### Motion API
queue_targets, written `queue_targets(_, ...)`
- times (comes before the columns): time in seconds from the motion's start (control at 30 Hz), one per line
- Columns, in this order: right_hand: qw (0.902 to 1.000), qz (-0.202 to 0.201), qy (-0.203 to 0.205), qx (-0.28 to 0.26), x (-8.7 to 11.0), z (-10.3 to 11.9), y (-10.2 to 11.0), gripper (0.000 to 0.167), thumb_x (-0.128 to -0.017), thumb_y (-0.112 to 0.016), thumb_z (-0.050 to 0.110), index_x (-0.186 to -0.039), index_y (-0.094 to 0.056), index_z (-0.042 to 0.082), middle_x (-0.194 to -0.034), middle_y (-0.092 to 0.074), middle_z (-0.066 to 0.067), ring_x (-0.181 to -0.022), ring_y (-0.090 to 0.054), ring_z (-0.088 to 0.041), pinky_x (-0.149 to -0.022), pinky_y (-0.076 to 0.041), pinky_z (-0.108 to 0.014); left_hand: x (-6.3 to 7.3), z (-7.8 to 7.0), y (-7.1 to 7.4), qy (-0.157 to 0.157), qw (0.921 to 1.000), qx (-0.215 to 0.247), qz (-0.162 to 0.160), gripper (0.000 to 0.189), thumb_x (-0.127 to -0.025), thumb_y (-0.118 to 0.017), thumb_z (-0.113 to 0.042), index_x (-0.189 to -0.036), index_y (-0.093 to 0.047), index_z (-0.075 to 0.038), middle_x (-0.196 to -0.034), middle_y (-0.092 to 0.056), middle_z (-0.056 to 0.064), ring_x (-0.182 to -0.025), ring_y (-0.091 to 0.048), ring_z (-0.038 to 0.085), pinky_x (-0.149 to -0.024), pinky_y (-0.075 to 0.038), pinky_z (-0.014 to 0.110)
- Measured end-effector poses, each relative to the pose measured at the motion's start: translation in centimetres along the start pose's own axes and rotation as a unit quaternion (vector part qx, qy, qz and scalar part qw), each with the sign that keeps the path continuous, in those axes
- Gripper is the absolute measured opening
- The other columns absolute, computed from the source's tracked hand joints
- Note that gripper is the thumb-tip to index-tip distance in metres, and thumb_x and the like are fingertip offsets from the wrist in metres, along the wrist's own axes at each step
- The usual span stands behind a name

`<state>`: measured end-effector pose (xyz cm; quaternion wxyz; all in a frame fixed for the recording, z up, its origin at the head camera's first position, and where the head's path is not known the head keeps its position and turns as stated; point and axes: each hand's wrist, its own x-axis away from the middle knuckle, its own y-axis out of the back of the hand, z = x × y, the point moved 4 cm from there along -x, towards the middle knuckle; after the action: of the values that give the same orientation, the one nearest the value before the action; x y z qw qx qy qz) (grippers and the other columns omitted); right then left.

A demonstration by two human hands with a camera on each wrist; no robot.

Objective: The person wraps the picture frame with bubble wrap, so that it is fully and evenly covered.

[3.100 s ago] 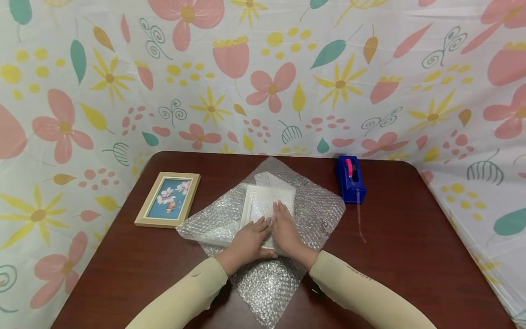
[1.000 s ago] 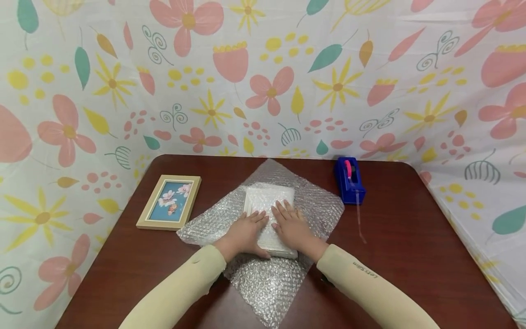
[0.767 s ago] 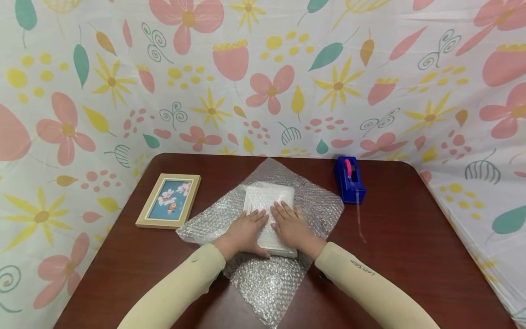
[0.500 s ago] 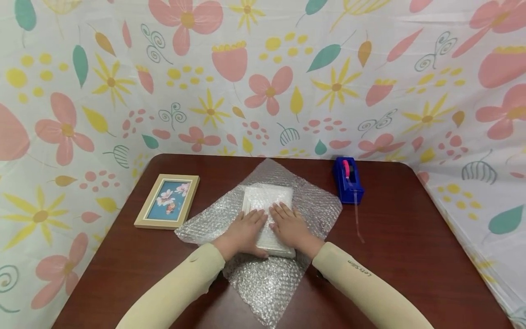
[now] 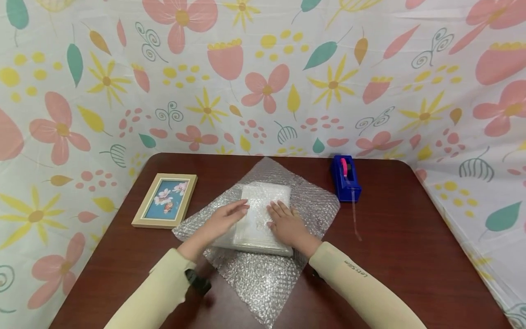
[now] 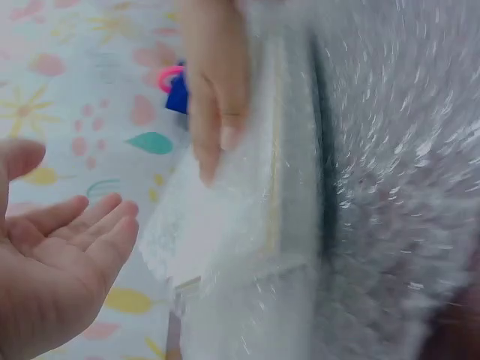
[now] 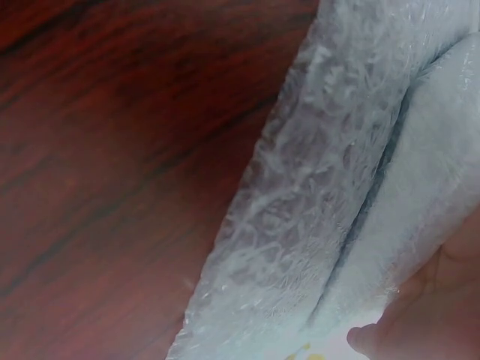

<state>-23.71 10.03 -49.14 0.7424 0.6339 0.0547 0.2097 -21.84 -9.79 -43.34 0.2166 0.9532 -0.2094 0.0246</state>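
A white rectangular object like a picture frame (image 5: 263, 196) lies on a sheet of bubble wrap (image 5: 259, 278) turned cornerwise, with a layer of the wrap over it. My right hand (image 5: 289, 226) rests on that covered top, fingers straight. Off the object's left edge hovers my left hand (image 5: 219, 224), its fingers loosely extended and holding nothing. In the left wrist view the left hand (image 6: 64, 270) is palm up to the camera, apart from the wrap. Part of the right hand (image 7: 431, 307) shows at the corner of the right wrist view, against the wrapped object.
A wooden picture frame (image 5: 144, 214) with a flower picture lies at the left of the dark red table (image 5: 394, 256). At the back right stands a blue tape dispenser (image 5: 347, 185), a strip of clear tape (image 5: 355, 219) hanging from it. A patterned cloth (image 5: 267, 123) hangs behind.
The loose wrap corner came down flat over the white object, and both hands pressed on it. Since then my left hand has lifted away to the left; the right hand stays on top.
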Motion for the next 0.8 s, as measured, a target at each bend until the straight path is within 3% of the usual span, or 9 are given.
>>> queue_targets(0.1, 1.0, 0.0, 0.004, 0.001, 0.0, 0.1, 0.1, 0.06, -0.11, -0.039, 0.038, -0.163, -0.029, 0.011, -0.172, -0.024, -0.008, -0.162, -0.017, -0.03, -0.131, -0.016, -0.059, 2.0, 1.4, 1.1, 0.032, 0.9953, 0.09, -0.012, 0.055, -0.106, -0.052, -0.023, -0.152, -0.042, 0.005, -0.147, -0.055, 0.028, -0.134, -0.059, 0.042, -0.112, -0.051, 0.048)
queue_targets(0.2, 1.0, -0.001, 0.004, 0.004, 0.1, 0.1, 0.2, 0.06, -0.11, -0.039, 0.037, -0.162, -0.029, 0.011, -0.172, -0.024, -0.008, -0.162, -0.017, -0.03, -0.131, -0.016, -0.059, 4.0, 3.1, 1.9, 0.048, 0.9913, 0.123, 0.001, 0.051, -0.106, -0.052, -0.022, -0.144, -0.048, 0.012, -0.136, -0.062, 0.032, -0.116, -0.072, 0.032, -0.098, -0.061, 0.038)
queue_targets(0.3, 1.0, -0.002, 0.004, 0.001, 0.1, 0.0, 0.1, 0.059, -0.11, -0.039, 0.037, -0.162, -0.03, 0.01, -0.172, -0.025, -0.009, -0.162, -0.017, -0.031, -0.131, -0.016, -0.059, 5.9, 5.0, 2.2, 0.074, 0.9849, 0.152, 0.039, 0.05, -0.106, -0.05, -0.023, -0.138, -0.052, 0.015, -0.122, -0.07, 0.03, -0.095, -0.076, 0.016, -0.081, -0.062, 0.027)
queue_targets(0.4, 1.0, 0.002, 0.0, -0.004, 0.2, 0.0, 0.0, 0.059, -0.11, -0.039, 0.037, -0.162, -0.029, 0.011, -0.172, -0.023, -0.008, -0.162, -0.015, -0.03, -0.131, -0.014, -0.06, 7.5, 6.9, 1.8, 0.108, 0.9724, 0.185, 0.093, 0.055, -0.108, -0.047, -0.026, -0.141, -0.046, 0.018, -0.112, -0.075, 0.021, -0.088, -0.074, 0.009, -0.073, -0.061, 0.023)
queue_targets(0.5, 1.0, -0.004, -0.002, -0.004, 0.2, -0.1, 0.1, 0.059, -0.11, -0.039, 0.037, -0.162, -0.031, 0.011, -0.172, -0.024, -0.008, -0.162, -0.016, -0.03, -0.13, -0.015, -0.061, 8.2, 8.3, 0.9, 0.149, 0.9546, 0.23, 0.116, 0.065, -0.109, -0.045, -0.033, -0.15, -0.033, 0.017, -0.116, -0.076, 0.015, -0.091, -0.075, 0.01, -0.074, -0.061, 0.022)
queue_targets(0.63, 1.0, -0.008, -0.001, 0.004, 0.3, -0.1, 0.3, 0.059, -0.11, -0.04, 0.037, -0.162, -0.031, 0.011, -0.172, -0.025, -0.008, -0.162, -0.018, -0.03, -0.13, -0.014, -0.063, 8.2, 9.0, -0.2, 0.185, 0.9306, 0.304, 0.087, 0.074, -0.109, -0.045, -0.039, -0.155, -0.016, 0.012, -0.125, -0.073, 0.02, -0.097, -0.074, 0.011, -0.082, -0.061, 0.022)
queue_targets(0.7, 1.0, -0.004, -0.001, 0.0, 0.3, -0.1, 0.3, 0.059, -0.11, -0.04, 0.037, -0.162, -0.03, 0.011, -0.172, -0.024, -0.008, -0.162, -0.017, -0.03, -0.13, -0.012, -0.064, 7.9, 9.0, -0.6, 0.196, 0.9206, 0.333, 0.058, 0.071, -0.109, -0.047, -0.039, -0.152, -0.017, 0.009, -0.12, -0.074, 0.017, -0.097, -0.074, 0.01, -0.084, -0.061, 0.021)
queue_targets(0.8, 1.0, 0.002, -0.002, -0.008, 0.2, 0.1, 0.2, 0.06, -0.11, -0.039, 0.038, -0.163, -0.029, 0.012, -0.173, -0.023, -0.007, -0.162, -0.015, -0.029, -0.13, -0.011, -0.064, 7.3, 8.9, -0.9, 0.207, 0.9127, 0.352, 0.007, 0.059, -0.108, -0.05, -0.034, -0.145, -0.027, 0.006, -0.103, -0.072, 0.004, -0.09, -0.072, 0.009, -0.083, -0.062, 0.02)
